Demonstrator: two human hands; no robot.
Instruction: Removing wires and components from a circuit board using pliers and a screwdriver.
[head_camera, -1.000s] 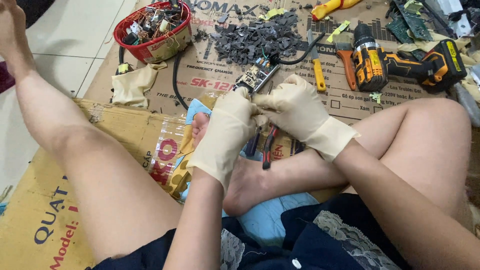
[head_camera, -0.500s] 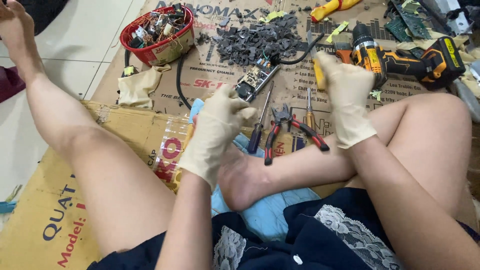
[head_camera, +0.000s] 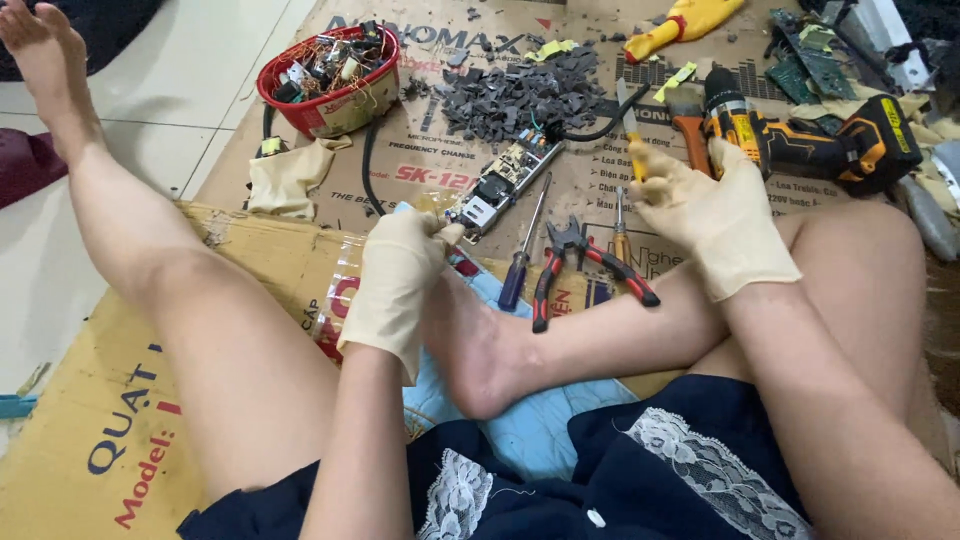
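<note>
Cream rubber gloves cover both of my hands. My left hand (head_camera: 400, 275) pinches the near end of a circuit board (head_camera: 503, 183), fingers closed on its edge; the board lies tilted on the printed cardboard sheet (head_camera: 420, 170), its far end touching a black cable (head_camera: 600, 125) that curls toward the pile of dark grey plastic fragments (head_camera: 520, 95). My right hand (head_camera: 705, 210) is clenched around a yellow-handled tool (head_camera: 630, 135), its thin blade pointing away from me; I cannot tell what kind of tip it has.

Between the two hands, on the cardboard, lie a blue-handled screwdriver (head_camera: 522, 260), a second slim screwdriver (head_camera: 621, 225) and red-and-black pliers (head_camera: 590, 265) with handles spread. My bare foot rests just below the left hand, on a light blue cloth (head_camera: 545, 425).

Beyond the right hand lies an orange-and-black cordless drill (head_camera: 800, 135), touching or just beside the glove's knuckles. An orange-handled brush (head_camera: 688, 115) sits just left of the drill. Green circuit boards (head_camera: 805, 60) lie in the upper right corner, and a yellow glove (head_camera: 685, 20) at the top edge.

To the upper left, a red basket (head_camera: 330, 85) holds wires and small parts. A crumpled cream glove (head_camera: 290, 175) lies beside it, near a brown cardboard box flap (head_camera: 90, 430) over the pale tiled floor (head_camera: 180, 70).
</note>
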